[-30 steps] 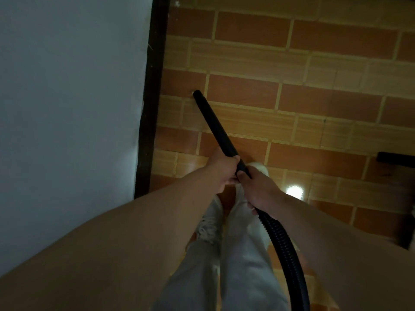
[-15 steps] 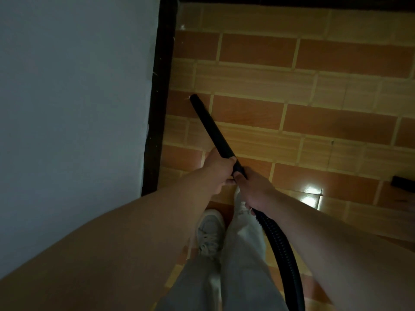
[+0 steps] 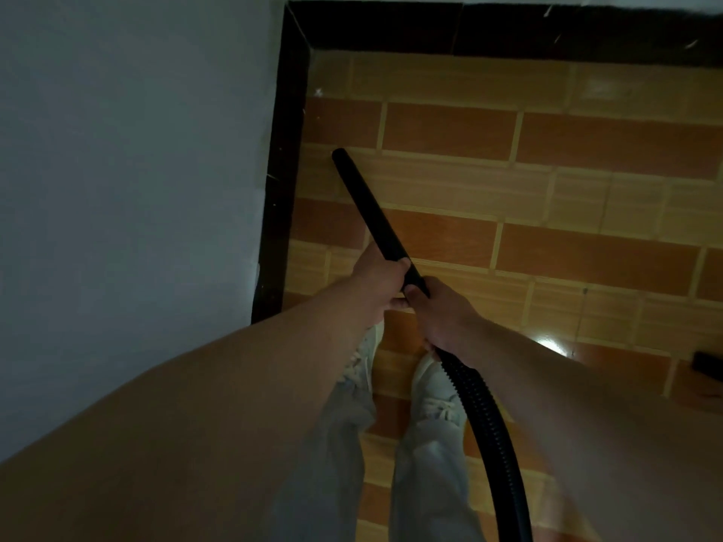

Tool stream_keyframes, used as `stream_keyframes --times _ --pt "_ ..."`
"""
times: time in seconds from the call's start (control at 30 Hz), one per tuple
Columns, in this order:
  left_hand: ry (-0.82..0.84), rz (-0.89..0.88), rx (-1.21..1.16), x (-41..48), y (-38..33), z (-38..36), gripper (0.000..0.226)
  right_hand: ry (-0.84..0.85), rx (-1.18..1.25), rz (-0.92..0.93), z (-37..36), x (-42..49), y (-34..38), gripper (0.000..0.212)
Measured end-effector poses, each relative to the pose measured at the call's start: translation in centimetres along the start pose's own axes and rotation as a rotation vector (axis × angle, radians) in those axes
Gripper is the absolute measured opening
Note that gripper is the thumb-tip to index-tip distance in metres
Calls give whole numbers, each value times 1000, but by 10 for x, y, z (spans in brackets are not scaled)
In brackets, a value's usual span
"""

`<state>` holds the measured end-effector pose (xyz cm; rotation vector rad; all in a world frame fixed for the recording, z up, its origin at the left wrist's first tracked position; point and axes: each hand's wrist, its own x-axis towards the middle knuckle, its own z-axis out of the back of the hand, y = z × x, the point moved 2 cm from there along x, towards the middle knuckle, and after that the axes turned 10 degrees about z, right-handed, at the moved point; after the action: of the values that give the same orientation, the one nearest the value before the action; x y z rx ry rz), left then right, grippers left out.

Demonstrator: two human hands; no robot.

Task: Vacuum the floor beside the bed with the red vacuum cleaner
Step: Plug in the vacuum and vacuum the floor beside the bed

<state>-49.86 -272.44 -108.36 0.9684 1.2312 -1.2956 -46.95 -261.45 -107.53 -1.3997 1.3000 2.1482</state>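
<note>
Fingers of left hand (image 3: 381, 281) and right hand (image 3: 444, 312) clamp the black wand (image 3: 371, 211) above the floor (image 3: 547, 189).

Wand (image 3: 371, 213) tip on floor (image 3: 547, 189), right of baseboard (image 3: 281, 189).

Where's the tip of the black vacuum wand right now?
In the head view, left of centre: the black rigid vacuum wand tips onto the brick-patterned tile floor, close to the black skirting strip.

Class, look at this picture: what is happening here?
A person is vacuuming a tiled floor. The left hand and right hand both grip a black vacuum wand, its tip near the black baseboard in the corner. The ribbed hose trails back past the person's light sneakers.
</note>
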Motion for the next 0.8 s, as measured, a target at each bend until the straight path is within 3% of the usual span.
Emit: stream_keyframes --times 0.6,0.8 --pt "-33 -50 0 36 -73 29 24 -29 -97 115 10 68 58 38" --pt "-31 -121 12 35 -93 32 27 -32 54 57 11 84 67 37"
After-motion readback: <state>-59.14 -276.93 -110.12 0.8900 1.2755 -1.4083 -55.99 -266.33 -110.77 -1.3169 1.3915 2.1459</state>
